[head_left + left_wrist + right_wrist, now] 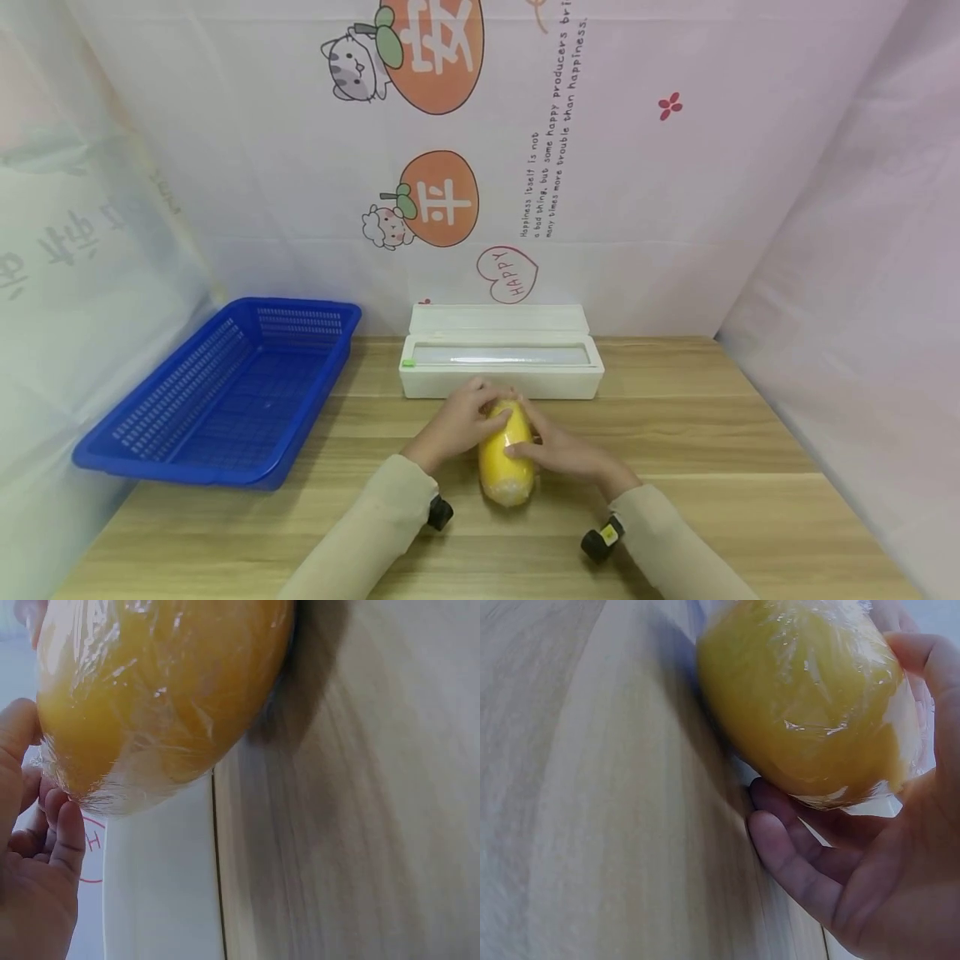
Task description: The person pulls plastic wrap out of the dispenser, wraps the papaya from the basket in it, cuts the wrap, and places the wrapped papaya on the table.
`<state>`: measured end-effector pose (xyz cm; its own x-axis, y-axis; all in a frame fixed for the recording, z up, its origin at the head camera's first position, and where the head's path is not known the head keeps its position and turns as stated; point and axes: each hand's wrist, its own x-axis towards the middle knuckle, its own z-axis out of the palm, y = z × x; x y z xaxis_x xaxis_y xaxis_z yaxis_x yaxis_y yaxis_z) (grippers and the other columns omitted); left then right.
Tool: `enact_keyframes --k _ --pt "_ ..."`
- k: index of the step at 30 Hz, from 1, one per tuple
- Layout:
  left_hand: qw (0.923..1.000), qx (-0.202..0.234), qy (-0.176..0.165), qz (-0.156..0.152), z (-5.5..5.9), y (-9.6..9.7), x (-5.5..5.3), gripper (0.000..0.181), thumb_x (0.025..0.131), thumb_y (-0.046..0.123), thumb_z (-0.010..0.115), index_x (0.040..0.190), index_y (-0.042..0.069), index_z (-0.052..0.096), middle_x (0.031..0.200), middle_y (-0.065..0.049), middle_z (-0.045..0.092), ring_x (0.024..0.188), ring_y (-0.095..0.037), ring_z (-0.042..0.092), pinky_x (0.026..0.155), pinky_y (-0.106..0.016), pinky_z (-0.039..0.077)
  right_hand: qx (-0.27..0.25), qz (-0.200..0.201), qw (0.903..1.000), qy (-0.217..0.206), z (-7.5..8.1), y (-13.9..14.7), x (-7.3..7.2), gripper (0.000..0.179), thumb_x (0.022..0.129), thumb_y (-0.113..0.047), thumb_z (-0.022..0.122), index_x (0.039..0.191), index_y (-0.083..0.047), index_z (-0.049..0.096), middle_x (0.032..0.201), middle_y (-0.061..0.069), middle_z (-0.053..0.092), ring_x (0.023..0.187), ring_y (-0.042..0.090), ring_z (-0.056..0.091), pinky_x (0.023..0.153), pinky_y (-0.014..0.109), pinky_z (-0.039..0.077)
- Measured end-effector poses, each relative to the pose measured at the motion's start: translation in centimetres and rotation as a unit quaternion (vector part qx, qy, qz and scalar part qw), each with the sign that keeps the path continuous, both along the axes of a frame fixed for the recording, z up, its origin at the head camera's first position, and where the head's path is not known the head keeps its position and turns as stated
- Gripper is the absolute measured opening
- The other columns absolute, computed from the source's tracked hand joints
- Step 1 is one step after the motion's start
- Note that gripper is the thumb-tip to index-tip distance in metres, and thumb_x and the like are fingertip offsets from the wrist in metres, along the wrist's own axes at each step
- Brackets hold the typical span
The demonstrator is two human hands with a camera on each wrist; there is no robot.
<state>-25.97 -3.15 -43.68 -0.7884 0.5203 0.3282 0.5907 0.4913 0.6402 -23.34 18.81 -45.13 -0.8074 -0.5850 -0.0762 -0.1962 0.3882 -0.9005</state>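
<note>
A smooth yellow oblong thing (506, 467), perhaps a fruit, lies in front of me in crinkled clear plastic wrap (127, 784). Its long side points away from me. My left hand (459, 427) holds the far end from the left, thumb on top and fingers bent at the gathered wrap. From the right, my right hand (558, 447) grips it with the thumb over the top; the right wrist view shows the other fingers curled low beside it, near the tabletop. Just beyond both hands stands a white plastic wrap dispenser (501, 384), lid raised, a shiny roll inside.
A blue plastic basket (206, 476) with slotted sides stands on the left of the wooden table (720, 500). White printed sheets (630, 208) hang behind and at both sides. A small green slider (408, 363) sits at the dispenser's left end.
</note>
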Motion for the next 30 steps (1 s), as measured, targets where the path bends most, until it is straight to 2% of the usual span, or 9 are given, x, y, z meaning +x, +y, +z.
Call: enact_keyframes --k 3,7,12,18,21,25,27,30 --pt "0.9996 0.01 0.026 -0.008 -0.14 -0.01 0.02 0.027 0.098 0.021 0.067 0.123 0.012 0.07 0.098 0.002 0.055 0.089 -0.014 0.054 0.078 -0.025 0.052 0.016 -0.005 0.9998 0.014 0.04 0.13 0.04 0.092 0.097 -0.044 0.061 0.161 -0.03 -0.003 0.167 0.002 -0.001 0.148 0.03 0.016 0.115 0.06 0.022" --pt "0.9983 0.031 0.044 -0.024 -0.44 -0.16 -0.11 0.022 0.099 0.019 0.066 0.12 0.011 0.066 0.111 0.003 0.063 0.101 -0.012 0.059 0.091 -0.027 0.052 0.024 -0.009 0.9993 0.027 0.12 0.17 0.12 0.089 0.098 -0.044 0.06 0.161 -0.032 -0.001 0.167 0.003 0.002 0.147 0.032 0.018 0.114 0.061 0.023" --pt "0.9978 0.052 0.021 -0.037 -0.35 -0.43 -0.03 0.018 0.1 0.016 0.065 0.117 0.013 0.063 0.115 0.003 0.065 0.108 -0.012 0.061 0.095 -0.029 0.051 0.017 -0.011 0.9989 0.042 0.05 0.06 0.26 0.082 0.1 -0.042 0.059 0.161 -0.036 0.005 0.166 -0.001 0.008 0.146 0.033 0.022 0.113 0.063 0.024" --pt "0.9967 0.076 -0.025 -0.01 -0.44 -0.56 0.21 0.016 0.097 0.017 0.069 0.109 0.014 0.06 0.107 0.006 0.063 0.105 -0.011 0.062 0.095 -0.027 0.051 0.025 -0.02 0.9974 0.065 -0.22 -0.11 0.45 0.074 0.101 -0.044 0.058 0.159 -0.043 0.013 0.165 -0.001 0.016 0.144 0.036 0.028 0.109 0.067 0.028" --pt "0.995 0.096 -0.027 0.008 -0.62 -0.64 0.24 0.022 0.093 0.017 0.074 0.107 0.012 0.057 0.103 0.004 0.062 0.102 -0.012 0.063 0.093 -0.025 0.052 0.027 -0.02 0.9972 0.067 -0.14 -0.19 0.52 0.07 0.101 -0.044 0.058 0.158 -0.045 0.017 0.165 0.004 0.017 0.144 0.039 0.026 0.108 0.069 0.027" --pt "0.9942 0.104 -0.008 0.024 -0.85 -0.73 0.08 0.034 0.09 0.018 0.078 0.107 0.006 0.051 0.101 0.001 0.057 0.096 -0.013 0.061 0.089 -0.023 0.053 0.033 -0.019 0.9971 0.065 0.02 -0.24 0.58 0.063 0.101 -0.045 0.056 0.155 -0.046 0.024 0.164 0.01 0.019 0.145 0.042 0.025 0.107 0.072 0.026" --pt "0.9944 0.103 -0.005 0.022 -0.88 -0.76 0.02 0.035 0.09 0.02 0.078 0.107 0.005 0.052 0.101 0.0 0.057 0.095 -0.013 0.06 0.087 -0.023 0.054 0.028 -0.015 0.9975 0.063 0.05 -0.21 0.61 0.061 0.102 -0.044 0.056 0.155 -0.044 0.026 0.163 0.012 0.023 0.143 0.042 0.028 0.106 0.072 0.028" --pt "0.9939 0.106 -0.028 0.009 -0.9 -0.87 -0.08 0.031 0.092 0.024 0.076 0.108 0.008 0.055 0.103 0.001 0.059 0.096 -0.013 0.061 0.087 -0.024 0.054 0.017 -0.005 0.9981 0.059 0.0 -0.14 0.63 0.057 0.103 -0.041 0.055 0.154 -0.042 0.028 0.159 0.01 0.03 0.14 0.038 0.034 0.105 0.07 0.031"
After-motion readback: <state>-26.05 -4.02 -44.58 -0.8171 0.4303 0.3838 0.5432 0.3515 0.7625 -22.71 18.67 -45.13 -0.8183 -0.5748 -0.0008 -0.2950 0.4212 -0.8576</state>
